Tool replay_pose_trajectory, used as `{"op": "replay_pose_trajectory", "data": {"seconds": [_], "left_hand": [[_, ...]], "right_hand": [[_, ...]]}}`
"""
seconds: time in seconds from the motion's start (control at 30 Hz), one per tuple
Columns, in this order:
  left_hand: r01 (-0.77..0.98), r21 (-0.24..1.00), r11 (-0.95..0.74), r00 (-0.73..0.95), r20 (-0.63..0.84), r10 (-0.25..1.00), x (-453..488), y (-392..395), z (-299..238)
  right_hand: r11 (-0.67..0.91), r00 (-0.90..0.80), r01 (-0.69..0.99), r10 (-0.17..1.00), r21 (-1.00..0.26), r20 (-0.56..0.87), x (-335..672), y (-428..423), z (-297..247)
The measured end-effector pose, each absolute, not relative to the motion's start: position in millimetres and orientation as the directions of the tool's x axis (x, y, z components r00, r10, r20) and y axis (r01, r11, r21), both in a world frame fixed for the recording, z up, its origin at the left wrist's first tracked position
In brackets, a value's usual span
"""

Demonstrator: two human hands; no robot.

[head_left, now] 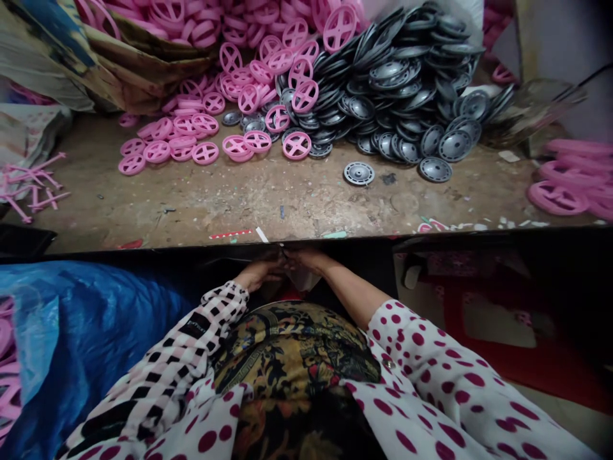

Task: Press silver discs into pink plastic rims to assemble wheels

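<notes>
L hand (258, 272): ctr of frame, low, just below desk front edge; fingers bent, partly in shadow; can't tell if it grips anything.
R hand (306, 258): just beside L hand, also at the edge; fingertips hidden in the dark, so hold can't be told.
Pale item (302, 280): ctr, right under R hand; blurred, kind & exact contact unclear.
Desk (249, 198): spans mid frame; worn brown top, its front edge close to both hands.
Pink wheels (205, 152): heaped top ctr, spilling down twd mid-left; some lie over the grey ones.
Grey discs (409, 102): big overlapping pile, upper ctr-right, blocks view of desk's back there.
Single grey disc (359, 174): flat, just in front of the pile.
Pink rods (36, 185): loose, crossing, L edge.
Sack (138, 67): upper L, brown, crumpled, stands next to pink heap.
Pink stack (560, 188): far R, larger wheels overlapping.
Clear container (531, 118): upper R, just beside grey pile.
Scraps: white strip (261, 234), red-dotted strip (230, 234), green bit (334, 235), all along front edge, nr hands; white crumbs (520, 223) further R.
Blue sheet (110, 319): lower L, bulges beside checked sleeve (182, 345).
Dotted sleeve (431, 358): lower R.
Patterned cloth (297, 351): bottom ctr, betw. arms.
</notes>
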State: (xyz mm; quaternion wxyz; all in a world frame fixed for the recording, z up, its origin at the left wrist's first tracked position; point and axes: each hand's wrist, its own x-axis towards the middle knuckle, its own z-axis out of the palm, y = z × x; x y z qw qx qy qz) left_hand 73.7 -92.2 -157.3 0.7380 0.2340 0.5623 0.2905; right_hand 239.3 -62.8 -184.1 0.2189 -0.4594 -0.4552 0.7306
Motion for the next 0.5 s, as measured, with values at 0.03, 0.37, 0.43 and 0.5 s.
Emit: {"op": "replay_pose_trajectory", "data": {"seconds": [0.03, 0.37, 0.43, 0.5], "left_hand": [[-0.173, 0.685, 0.707, 0.209, -0.676, 0.706, 73.8, -96.2, -156.0], [-0.084, 0.822, 0.564, 0.071, -0.559, 0.826, 81.4, -96.1, -168.6], [-0.039, 0.831, 0.555, 0.055, -0.553, 0.831, 80.7, -96.9, -170.9], [0.012, 0.839, 0.545, 0.04, -0.545, 0.838, 79.6, -96.9, -172.8]], "right_hand": [[-0.482, -0.486, 0.097, 0.74, -0.871, -0.465, 239.3, -63.1, -183.4], [-0.217, -0.415, 0.25, 0.857, -0.943, -0.307, 232.5, -67.7, -184.9], [-0.168, -0.413, 0.292, 0.866, -0.942, -0.282, 234.9, -68.3, -183.7], [-0.134, -0.416, 0.318, 0.87, -0.939, -0.266, 237.3, -68.0, -182.3]]}}
